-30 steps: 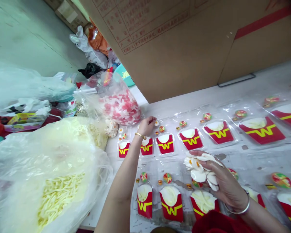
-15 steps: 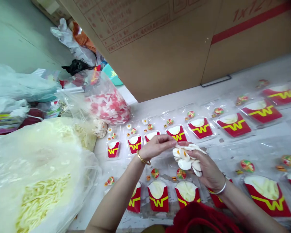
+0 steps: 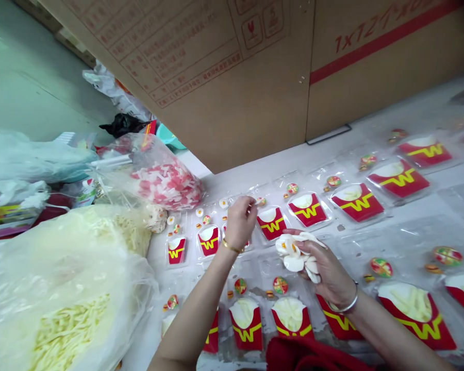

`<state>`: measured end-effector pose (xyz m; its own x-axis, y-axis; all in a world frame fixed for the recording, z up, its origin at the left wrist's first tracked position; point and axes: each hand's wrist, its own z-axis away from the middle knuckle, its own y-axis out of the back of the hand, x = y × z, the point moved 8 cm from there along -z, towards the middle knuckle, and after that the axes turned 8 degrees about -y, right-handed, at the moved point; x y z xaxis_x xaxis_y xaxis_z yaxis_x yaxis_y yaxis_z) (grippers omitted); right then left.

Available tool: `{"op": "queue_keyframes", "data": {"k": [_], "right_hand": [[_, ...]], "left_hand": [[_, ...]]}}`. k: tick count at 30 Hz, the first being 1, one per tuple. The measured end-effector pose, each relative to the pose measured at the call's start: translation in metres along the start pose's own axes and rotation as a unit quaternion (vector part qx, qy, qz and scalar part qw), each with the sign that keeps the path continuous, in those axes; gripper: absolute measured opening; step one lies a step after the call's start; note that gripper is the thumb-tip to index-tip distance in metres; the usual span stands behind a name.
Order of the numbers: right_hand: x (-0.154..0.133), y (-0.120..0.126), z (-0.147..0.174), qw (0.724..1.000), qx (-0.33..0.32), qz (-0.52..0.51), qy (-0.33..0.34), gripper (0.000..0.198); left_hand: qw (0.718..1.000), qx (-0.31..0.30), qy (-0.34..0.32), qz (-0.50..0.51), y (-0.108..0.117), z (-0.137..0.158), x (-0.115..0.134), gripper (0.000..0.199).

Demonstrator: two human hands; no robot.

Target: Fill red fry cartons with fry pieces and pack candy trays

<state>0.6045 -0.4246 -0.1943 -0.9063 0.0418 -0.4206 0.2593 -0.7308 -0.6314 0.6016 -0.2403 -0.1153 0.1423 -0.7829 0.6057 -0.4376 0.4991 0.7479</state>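
Cardboard box (image 3: 212,113) edging a bare strip of surface (image 3: 235,180), right fingers (image 3: 313,249) gripping white eggs (image 3: 294,263), left fingers (image 3: 246,203) since moved away to back packs (image 3: 270,222), pinched, hold unclear

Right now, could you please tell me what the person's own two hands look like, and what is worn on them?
The left hand has a thin, gold-coloured bracelet at its wrist. The right hand has a smooth, silver-coloured bracelet. No gloves or long sleeves are visible.
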Motion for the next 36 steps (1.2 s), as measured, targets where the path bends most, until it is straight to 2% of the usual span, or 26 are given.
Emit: {"op": "queue_keyframes", "data": {"k": [2,5,8,10,12,14,16,18,20,24,27,30,33,36], "right_hand": [[-0.003,0.004,0.000,1.000,0.000,-0.004,0.000,0.043],[-0.009,0.009,0.001,1.000,0.007,-0.006,0.010,0.042],[-0.015,0.012,0.002,1.000,0.010,-0.018,0.017,0.040],[-0.018,0.013,0.002,0.999,0.011,-0.031,0.021,0.039],[-0.022,0.015,0.002,0.999,0.010,-0.046,0.027,0.038],[-0.024,0.018,0.000,0.997,0.011,-0.062,0.033,0.037],[-0.027,0.020,-0.001,0.996,0.013,-0.076,0.039,0.036],[-0.029,0.021,-0.002,0.995,0.013,-0.084,0.045,0.035],[-0.032,0.021,-0.002,0.995,0.008,-0.087,0.054,0.033],[-0.037,0.022,0.000,0.993,0.002,-0.084,0.077,0.031],[-0.042,0.025,0.002,0.993,0.001,-0.080,0.084,0.031],[-0.048,0.030,0.004,0.992,0.016,-0.088,0.083,0.030],[-0.055,0.037,0.006,0.990,0.027,-0.108,0.085,0.032],[-0.060,0.044,0.009,0.989,0.030,-0.111,0.087,0.035]], "left_hand": [[0.993,0.010,-0.034,-0.110,0.002,-0.017,-0.015,0.011],[0.970,-0.044,-0.050,-0.233,-0.013,-0.035,-0.039,0.018],[0.944,-0.121,-0.080,-0.297,-0.034,-0.039,-0.048,0.018],[0.939,-0.143,-0.098,-0.298,-0.039,-0.037,-0.042,0.018],[0.954,-0.125,-0.091,-0.256,-0.033,-0.032,-0.029,0.018],[0.981,-0.099,-0.062,-0.155,-0.023,-0.025,-0.012,0.020],[0.991,-0.128,-0.020,-0.013,-0.026,-0.013,0.008,0.021],[0.970,-0.202,0.028,0.131,-0.042,0.004,0.030,0.022],[0.938,-0.232,0.083,0.244,-0.057,0.019,0.049,0.024],[0.898,-0.176,0.166,0.367,-0.072,0.027,0.064,0.026],[0.890,-0.140,0.181,0.394,-0.072,0.016,0.065,0.027],[0.911,-0.080,0.172,0.367,-0.064,-0.013,0.047,0.027],[0.948,-0.029,0.145,0.280,-0.061,-0.051,0.014,0.023],[0.974,-0.040,0.137,0.177,-0.072,-0.083,-0.020,0.015]]}}
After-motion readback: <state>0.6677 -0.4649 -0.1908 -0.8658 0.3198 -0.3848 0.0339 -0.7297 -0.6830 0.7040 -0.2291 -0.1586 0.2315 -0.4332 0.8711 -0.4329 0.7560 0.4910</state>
